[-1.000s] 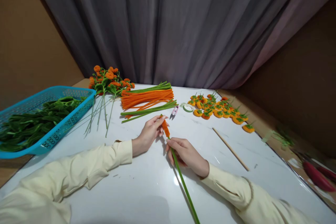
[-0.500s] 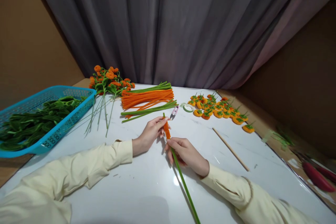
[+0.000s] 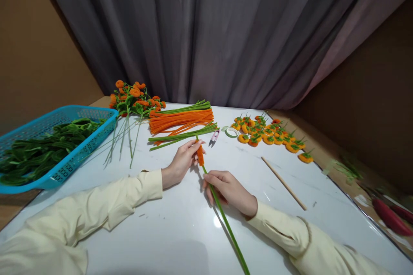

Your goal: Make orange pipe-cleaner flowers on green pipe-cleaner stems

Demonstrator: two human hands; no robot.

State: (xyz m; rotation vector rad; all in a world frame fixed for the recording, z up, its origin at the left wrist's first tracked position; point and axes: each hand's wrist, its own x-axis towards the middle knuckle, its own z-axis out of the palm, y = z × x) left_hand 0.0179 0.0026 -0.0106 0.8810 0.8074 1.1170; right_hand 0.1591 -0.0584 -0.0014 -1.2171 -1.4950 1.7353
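Between thumb and fingers, my left hand (image 3: pixel 181 163) pinches an orange fuzzy coil (image 3: pixel 200 157) near its upper end. The coil looks like pipe cleaner wound round a green stem, whose tip shows above it. Lower down, my right hand (image 3: pixel 228 191) is closed on the long green pipe cleaners (image 3: pixel 230 230) that run from the coil to the bottom edge of the view. Just beyond my left fingertips lie small pink-handled thread snips (image 3: pixel 214 137). My curled right fingers are partly hidden behind that hand.
Orange pipe cleaners (image 3: pixel 183 120) lie stacked with green ones at the back. At left stands a blue basket (image 3: pixel 80 146) of green leaves; orange flowers (image 3: pixel 135 92) lie behind it. To the right are green tape (image 3: pixel 231 132), yellow-orange flower heads (image 3: pixel 267 139) and a wooden stick (image 3: pixel 284 183).
My left hand and the orange coil have shifted slightly up and left, away from my right hand. A stretch of green now shows between the coil and my right fingers.
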